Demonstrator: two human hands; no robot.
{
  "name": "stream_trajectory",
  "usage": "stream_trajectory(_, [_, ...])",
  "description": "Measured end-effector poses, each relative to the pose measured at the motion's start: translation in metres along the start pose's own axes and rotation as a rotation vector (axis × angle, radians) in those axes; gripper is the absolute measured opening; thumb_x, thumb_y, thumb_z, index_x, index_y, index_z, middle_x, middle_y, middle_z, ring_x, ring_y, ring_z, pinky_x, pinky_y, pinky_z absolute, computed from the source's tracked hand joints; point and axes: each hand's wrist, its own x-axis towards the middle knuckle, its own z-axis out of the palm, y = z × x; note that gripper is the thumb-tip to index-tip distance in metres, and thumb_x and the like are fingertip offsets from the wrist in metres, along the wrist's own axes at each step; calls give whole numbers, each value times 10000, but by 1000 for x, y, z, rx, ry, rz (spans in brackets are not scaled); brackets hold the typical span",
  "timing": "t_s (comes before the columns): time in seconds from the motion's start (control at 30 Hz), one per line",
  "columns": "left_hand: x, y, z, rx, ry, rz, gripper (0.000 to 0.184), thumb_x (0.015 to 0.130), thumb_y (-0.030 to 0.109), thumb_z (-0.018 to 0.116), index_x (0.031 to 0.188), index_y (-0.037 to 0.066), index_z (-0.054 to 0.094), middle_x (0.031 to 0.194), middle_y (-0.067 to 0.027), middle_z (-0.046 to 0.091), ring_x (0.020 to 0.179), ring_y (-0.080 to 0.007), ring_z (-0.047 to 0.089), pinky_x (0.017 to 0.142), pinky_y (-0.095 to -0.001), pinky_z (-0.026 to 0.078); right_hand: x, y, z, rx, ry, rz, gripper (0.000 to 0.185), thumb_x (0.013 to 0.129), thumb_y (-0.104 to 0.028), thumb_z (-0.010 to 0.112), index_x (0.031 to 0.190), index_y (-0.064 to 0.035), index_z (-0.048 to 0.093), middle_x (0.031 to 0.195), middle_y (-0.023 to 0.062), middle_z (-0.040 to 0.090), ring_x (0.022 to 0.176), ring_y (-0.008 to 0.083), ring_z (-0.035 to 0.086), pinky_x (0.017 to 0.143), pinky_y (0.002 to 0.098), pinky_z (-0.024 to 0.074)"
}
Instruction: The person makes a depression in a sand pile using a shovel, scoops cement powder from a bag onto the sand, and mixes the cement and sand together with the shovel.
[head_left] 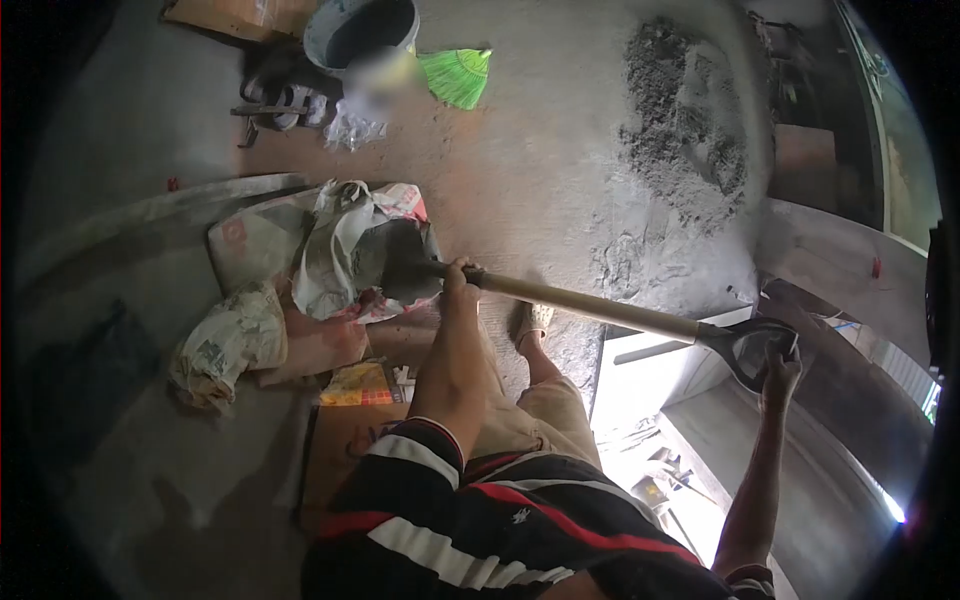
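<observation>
A shovel (600,308) with a pale wooden shaft lies across in front of me. My left hand (460,278) is closed round the shaft's lower end, close to the blade. At the other end, my right hand (780,368) grips the dark D-shaped handle. The grey blade (404,262) is at the mouth of a torn paper bag (335,255); grey powder seems to show there, though I cannot tell how much is on the blade. Beside that bag sits a crumpled, paler bag (232,345).
A heap of grey, sandy mix (690,125) spreads over the floor at far right. A bucket (360,35) and a green broom head (458,77) stand at the back. A cardboard box (335,450) is by my left side; a white panel (650,365) lies at right.
</observation>
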Motion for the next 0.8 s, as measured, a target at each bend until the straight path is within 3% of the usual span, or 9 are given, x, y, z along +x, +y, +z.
stream_trajectory(0.07, [-14,-15,-5,-16,-21,28,179,813,37,614,698,111,499,634,-43,508,562,-221,514,565,-387,474,-2,20,4,9,26,-22,184,889,-204,703,1000,-68,646,721,-61,532,552,43,447,496,212,317])
stream_trajectory(0.13, [-41,-35,-5,43,-301,180,144,815,38,622,758,128,525,694,-22,517,611,-207,531,562,-375,471,-6,57,-21,86,-12,108,173,884,-200,699,980,-67,643,714,-59,524,544,51,451,481,225,330])
stream_trajectory(0.27, [-91,-72,9,109,-116,246,151,811,34,642,835,143,541,762,-14,527,636,-198,532,563,-374,470,1,120,-63,112,-12,160,146,893,-197,686,955,-74,639,677,-57,510,520,53,450,467,233,341])
stream_trajectory(0.33, [-98,-86,8,114,-27,155,178,816,50,671,883,143,535,789,-19,527,621,-189,518,565,-369,472,6,148,-76,155,-20,173,133,895,-197,681,936,-79,634,664,-58,504,512,54,448,467,233,343])
stream_trajectory(0.57, [-106,-126,12,170,-204,387,163,863,59,622,840,90,465,695,-52,477,566,-219,526,550,-406,507,24,238,-84,191,-28,186,179,882,-208,654,784,-118,534,586,-45,442,472,70,422,442,259,326])
stream_trajectory(0.63, [-126,-142,22,248,-157,364,134,848,152,680,827,103,557,714,-31,518,603,-193,517,574,-370,482,38,279,-81,285,-43,217,198,857,-220,655,758,-108,525,560,-23,447,435,90,432,411,275,333])
stream_trajectory(0.73, [-92,-153,10,494,-84,418,182,835,193,700,785,86,562,693,-26,525,589,-192,518,567,-362,481,45,317,-90,287,-10,291,217,851,-216,653,734,-92,521,549,-8,462,415,104,441,398,282,341])
stream_trajectory(0.8, [-94,-166,12,619,-10,511,180,803,210,713,782,98,574,665,-18,519,552,-186,499,532,-345,460,47,344,-98,270,-19,330,127,868,-180,631,803,-106,550,569,-48,441,438,71,415,406,268,312])
